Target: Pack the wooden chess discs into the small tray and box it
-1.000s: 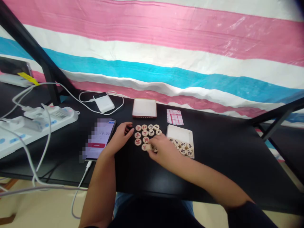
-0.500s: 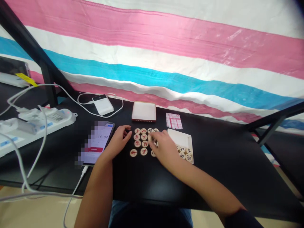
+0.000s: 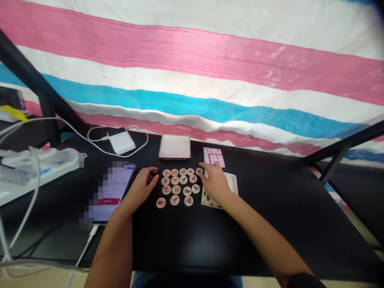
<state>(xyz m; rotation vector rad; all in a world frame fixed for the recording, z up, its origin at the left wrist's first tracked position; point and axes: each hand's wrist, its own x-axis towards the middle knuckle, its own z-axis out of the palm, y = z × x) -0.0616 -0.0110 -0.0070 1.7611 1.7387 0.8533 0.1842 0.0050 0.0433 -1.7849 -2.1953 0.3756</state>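
Note:
Round Chinese chess pieces with red characters (image 3: 175, 200) and black characters (image 3: 188, 201) lie face up in loose rows on the black table. My left hand (image 3: 143, 185) rests just left of these rows, fingers loosely bent, thumb apart, holding nothing. Over the white box (image 3: 234, 188) is my right hand (image 3: 216, 182), its index finger and thumb spread. One black-character piece (image 3: 199, 171) lies at the tips of those fingers; whether they touch it I cannot tell. More black pieces (image 3: 207, 199) sit in the box, partly hidden by the hand.
A box lid (image 3: 174, 147) and a pink-and-white card (image 3: 214, 156) lie at the back. To the left are a phone (image 3: 115, 192) on a cable, a white power bank (image 3: 121, 141) and a power strip (image 3: 45, 166). Striped sheeting (image 3: 192, 80) hangs behind.
My right hand has drawn back to the right from the rows to over the box, uncovering several black pieces. My left hand stays beside the pieces. The view has shifted slightly.

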